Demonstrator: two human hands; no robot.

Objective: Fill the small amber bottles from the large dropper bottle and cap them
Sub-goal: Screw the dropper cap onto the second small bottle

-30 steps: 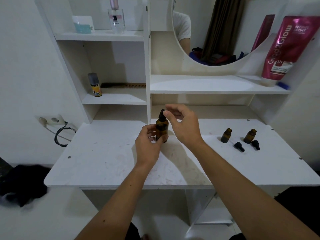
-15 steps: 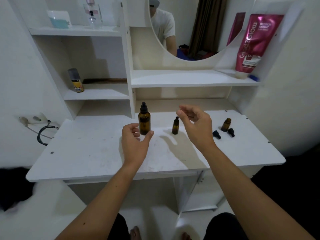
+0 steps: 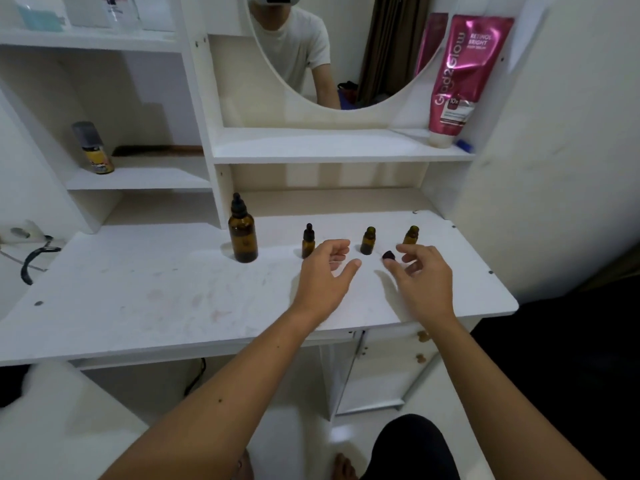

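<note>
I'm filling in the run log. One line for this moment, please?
large dropper bottle: capped, standing | small bottles: one capped, two open | left hand: empty | right hand: reaching loose cap

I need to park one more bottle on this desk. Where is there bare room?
The white desktop left of the large amber dropper bottle is bare. Crowded: the right, where three small amber bottles stand beside a loose black cap.

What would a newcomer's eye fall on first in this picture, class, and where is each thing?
First, the two hands over the white desk: the left hand open, the right hand beside a loose black cap. Behind them stands a row of amber bottles: the large dropper bottle leftmost, one capped small bottle, two uncapped. Upper right, a pink tube leans on the shelf.
</note>
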